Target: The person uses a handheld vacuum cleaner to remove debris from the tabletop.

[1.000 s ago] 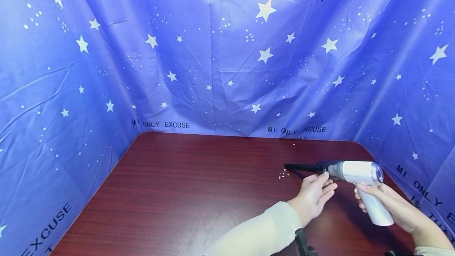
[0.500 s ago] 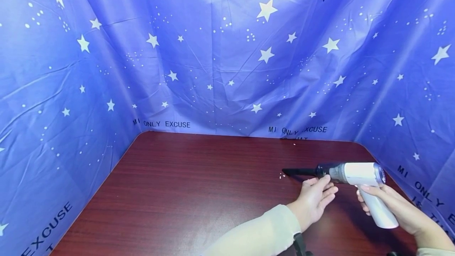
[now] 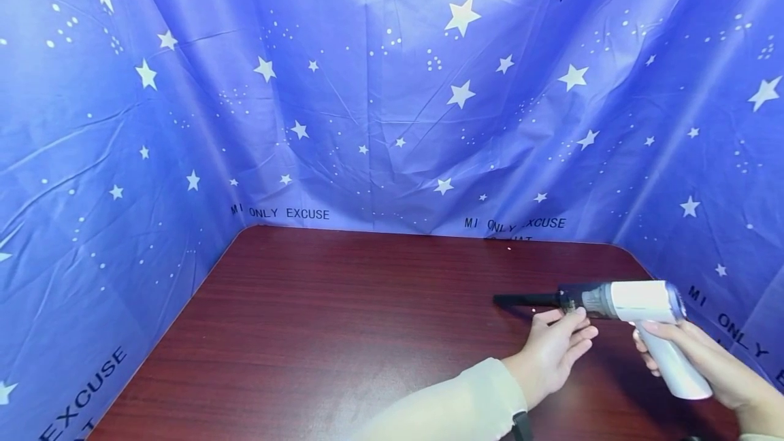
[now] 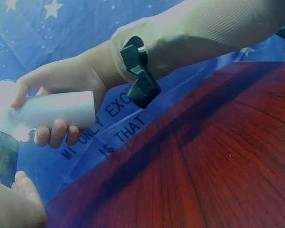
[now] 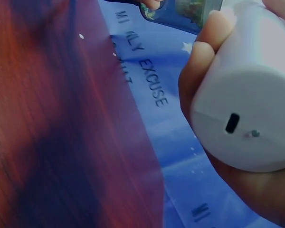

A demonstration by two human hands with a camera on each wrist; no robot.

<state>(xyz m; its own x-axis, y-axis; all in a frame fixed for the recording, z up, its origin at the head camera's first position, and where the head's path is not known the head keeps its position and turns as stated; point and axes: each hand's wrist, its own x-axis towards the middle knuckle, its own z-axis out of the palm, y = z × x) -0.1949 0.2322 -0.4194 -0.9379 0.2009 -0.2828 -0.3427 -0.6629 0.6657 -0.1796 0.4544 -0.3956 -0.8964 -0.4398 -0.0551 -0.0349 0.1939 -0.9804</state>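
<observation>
A white, pistol-shaped handheld vacuum with a long black nozzle points left, its tip low over the dark red table. My right hand grips its handle, which shows up close as a white handle base in the right wrist view. Palm up, my left hand supports the front part with extended fingers at the clear dust cup. Small bits show inside that dust cup in the right wrist view. One white crumb lies beside the nozzle; another white speck is near the back edge.
The table has a dark red wood grain. A blue curtain printed with stars and lettering surrounds it at the back and sides. Black wrist-camera mounts are strapped over the sleeves.
The cluster of white crumbs at the nozzle tip has disappeared from the table. After a small move left, the vacuum and both hands have shifted right, and one crumb now shows by the nozzle.
</observation>
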